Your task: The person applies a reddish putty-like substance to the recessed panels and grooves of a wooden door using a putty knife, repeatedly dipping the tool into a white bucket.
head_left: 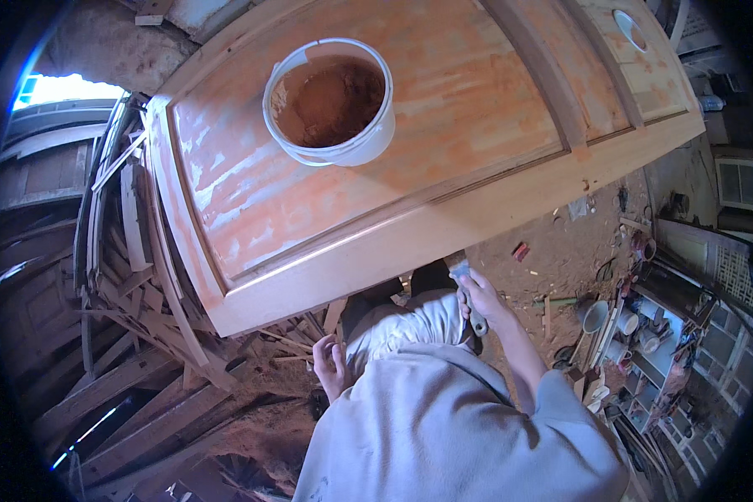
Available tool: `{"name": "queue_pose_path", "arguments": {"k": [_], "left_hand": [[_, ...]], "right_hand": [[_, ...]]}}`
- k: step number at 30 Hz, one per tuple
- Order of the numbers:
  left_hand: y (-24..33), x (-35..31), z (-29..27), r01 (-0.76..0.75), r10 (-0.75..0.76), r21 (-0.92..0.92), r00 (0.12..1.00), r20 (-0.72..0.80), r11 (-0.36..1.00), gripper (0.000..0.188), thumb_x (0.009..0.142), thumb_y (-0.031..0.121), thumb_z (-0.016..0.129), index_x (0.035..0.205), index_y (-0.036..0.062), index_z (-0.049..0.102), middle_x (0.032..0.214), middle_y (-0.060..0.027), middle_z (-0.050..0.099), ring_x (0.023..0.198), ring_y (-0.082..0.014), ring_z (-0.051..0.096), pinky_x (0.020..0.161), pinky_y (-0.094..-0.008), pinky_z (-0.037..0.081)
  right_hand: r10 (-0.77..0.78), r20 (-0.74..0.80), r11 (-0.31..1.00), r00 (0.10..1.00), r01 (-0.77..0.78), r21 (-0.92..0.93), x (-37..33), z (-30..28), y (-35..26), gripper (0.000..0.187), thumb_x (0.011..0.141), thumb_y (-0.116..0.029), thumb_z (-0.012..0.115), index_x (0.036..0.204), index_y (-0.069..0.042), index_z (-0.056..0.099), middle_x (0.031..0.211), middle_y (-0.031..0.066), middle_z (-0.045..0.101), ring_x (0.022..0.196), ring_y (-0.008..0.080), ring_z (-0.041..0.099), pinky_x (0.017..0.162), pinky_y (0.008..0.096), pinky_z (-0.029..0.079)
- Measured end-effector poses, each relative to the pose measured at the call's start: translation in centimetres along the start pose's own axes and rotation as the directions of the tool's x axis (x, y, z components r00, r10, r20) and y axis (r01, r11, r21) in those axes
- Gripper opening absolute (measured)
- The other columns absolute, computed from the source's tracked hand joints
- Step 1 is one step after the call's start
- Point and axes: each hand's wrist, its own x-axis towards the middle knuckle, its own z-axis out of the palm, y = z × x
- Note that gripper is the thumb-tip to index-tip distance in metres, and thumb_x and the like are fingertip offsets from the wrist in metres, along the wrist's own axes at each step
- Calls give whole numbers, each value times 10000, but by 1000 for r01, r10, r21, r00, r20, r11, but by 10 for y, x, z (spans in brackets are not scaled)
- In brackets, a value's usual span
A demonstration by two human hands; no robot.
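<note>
My right hand (484, 299) is closed round the handle of a putty knife (459, 268), its wide pale blade pointing up at the panel's near edge. My left hand (330, 366) hangs by my lap with its fingers loosely bent and apart, and nothing shows in it. In front of me lies a large panelled wooden door (335, 272), its recessed panels smeared with orange-brown and whitish coating. On it stands a white plastic bucket (368, 146) with reddish-brown powdery or pasty stuff inside.
A small white dish (630, 31) with brownish residue sits at the door's far right. Scrap boards (146, 326) pile up on the left. Buckets (595, 316) and a cluttered shelf (661, 343) stand to the right. A red object (520, 252) lies on the dusty floor.
</note>
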Motion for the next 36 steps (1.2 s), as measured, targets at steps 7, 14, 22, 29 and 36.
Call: {"name": "queue_pose_path", "arguments": {"k": [7,14,22,29,36], "left_hand": [[30,1,35,-4,4,-4,995,99,1000,216,990,72,561,1190,-7,585,998,-86,648,929,-149,635,840,-285,506],[55,44,141,-275,158,86,752,640,958,445,956,205,629,1335,3,514,1042,-193,667,915,-309,678,812,-369,542],[70,44,229,-794,236,372,526,817,482,547,947,346,588,1343,-7,453,857,-181,673,775,-311,694,609,-413,554],[56,41,230,-819,397,338,533,747,464,550,939,347,598,1343,-1,460,990,-190,635,824,-319,678,673,-421,553],[48,30,220,-760,491,301,616,616,575,689,922,346,614,1404,-90,384,1023,-220,620,896,-356,659,759,-418,544]], "right_hand": [[-78,-83,997,993,79,7,-6,-35,10,175,1017,-226,525,1011,-57,569,658,35,532,467,132,527,428,302,473],[-245,-167,932,955,185,-311,21,-75,5,294,971,-346,626,987,-53,606,804,55,610,625,149,601,586,326,518],[-509,-251,776,823,312,-548,58,-107,52,473,970,-443,609,1020,26,647,830,36,610,787,123,520,730,312,449],[-537,-107,647,837,327,-689,56,-103,39,513,966,-441,588,1049,63,645,925,185,693,876,258,626,820,405,484],[-263,42,442,964,159,-883,53,-88,13,494,917,-371,585,1066,96,641,1058,354,644,1047,451,640,900,474,496]]}}
